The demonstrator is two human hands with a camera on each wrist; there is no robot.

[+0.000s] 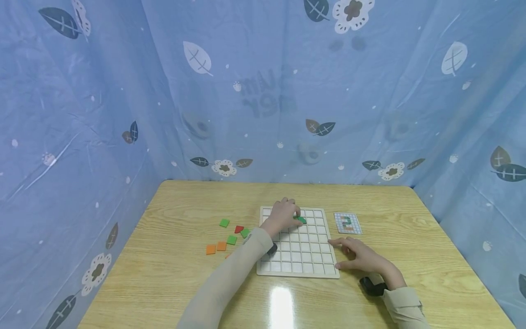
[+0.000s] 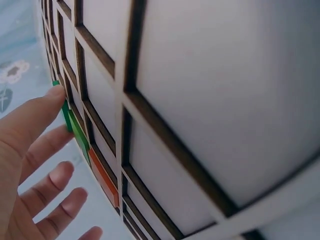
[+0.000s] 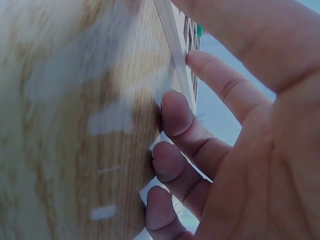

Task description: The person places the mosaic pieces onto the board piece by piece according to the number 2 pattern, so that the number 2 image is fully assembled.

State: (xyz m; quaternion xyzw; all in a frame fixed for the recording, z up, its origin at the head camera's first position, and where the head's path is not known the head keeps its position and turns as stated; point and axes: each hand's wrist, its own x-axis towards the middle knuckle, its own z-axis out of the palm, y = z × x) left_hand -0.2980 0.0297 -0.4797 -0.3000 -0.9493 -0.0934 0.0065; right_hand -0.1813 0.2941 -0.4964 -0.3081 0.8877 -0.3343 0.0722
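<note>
Green tile (image 1: 302,220) is at the board's (image 1: 296,247) far rows, pinched between thumb and forefinger of the left hand (image 1: 283,214), near an orange tile (image 2: 104,177). Right hand (image 1: 360,256), fingers apart, touches the board's right edge, near the card (image 1: 348,223).

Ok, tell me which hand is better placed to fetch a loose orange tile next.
The left hand, probably, once it releases the dark green tile: the orange tiles lie left of the board, while the right hand is at its right edge.
</note>
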